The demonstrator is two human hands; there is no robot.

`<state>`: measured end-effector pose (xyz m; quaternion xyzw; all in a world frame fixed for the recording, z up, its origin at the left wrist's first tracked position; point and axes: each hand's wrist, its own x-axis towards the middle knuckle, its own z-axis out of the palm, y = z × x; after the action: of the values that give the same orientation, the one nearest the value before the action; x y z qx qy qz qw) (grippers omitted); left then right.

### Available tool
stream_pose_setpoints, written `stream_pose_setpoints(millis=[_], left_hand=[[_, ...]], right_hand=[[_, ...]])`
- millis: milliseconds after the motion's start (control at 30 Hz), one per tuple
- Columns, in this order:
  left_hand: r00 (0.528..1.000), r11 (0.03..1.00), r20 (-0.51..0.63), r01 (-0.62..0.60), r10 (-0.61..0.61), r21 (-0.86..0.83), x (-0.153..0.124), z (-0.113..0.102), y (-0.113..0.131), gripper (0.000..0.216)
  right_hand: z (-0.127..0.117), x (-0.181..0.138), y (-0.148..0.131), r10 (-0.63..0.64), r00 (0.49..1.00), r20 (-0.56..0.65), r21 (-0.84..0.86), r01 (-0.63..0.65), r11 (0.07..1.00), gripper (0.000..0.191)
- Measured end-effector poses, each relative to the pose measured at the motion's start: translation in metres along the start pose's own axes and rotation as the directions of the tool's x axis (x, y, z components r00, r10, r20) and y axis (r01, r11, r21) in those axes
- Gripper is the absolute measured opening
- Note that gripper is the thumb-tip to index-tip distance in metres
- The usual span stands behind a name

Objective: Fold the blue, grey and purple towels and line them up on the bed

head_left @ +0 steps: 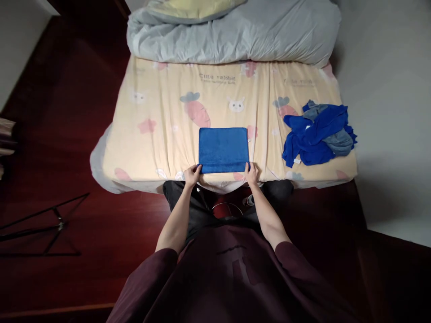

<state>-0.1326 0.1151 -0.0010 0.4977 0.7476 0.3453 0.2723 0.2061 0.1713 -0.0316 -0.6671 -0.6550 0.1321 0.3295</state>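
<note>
A blue towel [223, 147] lies flat as a rectangle near the front edge of the bed, with a narrow band along its near side. My left hand [192, 175] pinches its near left corner between thumb and fingers. At the near right corner, my right hand [251, 173] grips the cloth in the same way. A small pale tag shows at the towel's right side. Off to the right sits a crumpled pile of blue and grey-blue towels [316, 134], apart from both hands.
The bed [155, 148] has a yellow sheet with carrot and rabbit prints. A bunched grey quilt [232, 40] lies across its far end, under a yellow pillow [198, 9]. Black tripod legs [59, 222] stand on the red floor at left. A pale wall [393, 134] borders the right.
</note>
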Motion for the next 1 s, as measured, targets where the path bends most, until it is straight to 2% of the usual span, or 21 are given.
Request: stream_pose_setpoints(millis=[200, 400, 633, 733, 867, 1000], left_hand=[[0.986, 0.979, -0.056, 0.149, -0.158, -0.141, 0.005, 0.010, -0.007, 0.038], [0.976, 0.948, -0.061, 0.186, -0.208, -0.259, 0.008, 0.013, -0.010, 0.032], [0.971, 0.935, -0.086, 0.188, -0.223, -0.302, 0.009, 0.015, -0.010, 0.028], [0.968, 0.912, -0.107, 0.172, -0.227, -0.373, 0.010, 0.017, -0.010, 0.024], [0.968, 0.886, -0.171, 0.090, -0.186, -0.454, 0.012, 0.019, -0.013, 0.026], [0.971, 0.904, -0.185, 0.059, -0.151, -0.424, 0.013, 0.019, -0.017, 0.025]], right_hand=[[0.004, 0.000, 0.001, 0.056, 0.998, 0.003, -0.007, -0.056, 0.998, 0.037], [0.007, 0.000, 0.000, 0.115, 0.993, 0.016, 0.026, -0.115, 0.993, 0.034], [0.007, 0.001, -0.002, 0.101, 0.990, -0.097, 0.073, -0.094, 0.993, 0.026], [0.006, 0.001, -0.004, 0.124, 0.988, -0.095, 0.106, -0.114, 0.988, 0.025], [0.007, 0.002, -0.004, 0.158, 0.984, -0.087, 0.164, -0.143, 0.976, 0.022], [0.007, 0.002, -0.004, 0.145, 0.985, -0.090, 0.201, -0.124, 0.972, 0.021]])
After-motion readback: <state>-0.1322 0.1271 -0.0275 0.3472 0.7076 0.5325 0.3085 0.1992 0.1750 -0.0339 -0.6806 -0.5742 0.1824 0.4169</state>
